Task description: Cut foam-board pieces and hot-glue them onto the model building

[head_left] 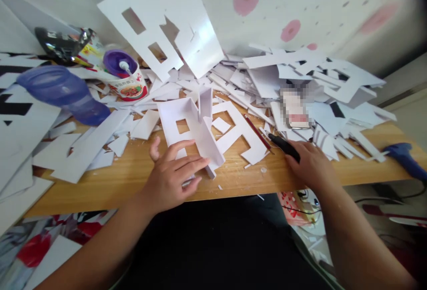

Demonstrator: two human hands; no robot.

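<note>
My left hand [176, 172] has its fingers stretched out and lies over a small white foam-board structure [208, 141]. This piece has upright walls and a square window cut in its flat side. The fingertips touch or nearly touch its near wall. My right hand [312, 165] is closed around the black handle of what looks like a craft knife [283, 145]; its tip points left among scraps and is hard to make out. Between the hands lies a flat white cut-out frame [242, 132], with a thin dark red pencil-like stick [258, 133] along its right edge.
White board offcuts [233, 76] heap up along the wall. A large board with cut windows [196, 27] leans at the back. A blue bottle [66, 92] and a paper food cup [128, 85] stand left. A phone [296, 112] and a blue glue gun [405, 159] lie right.
</note>
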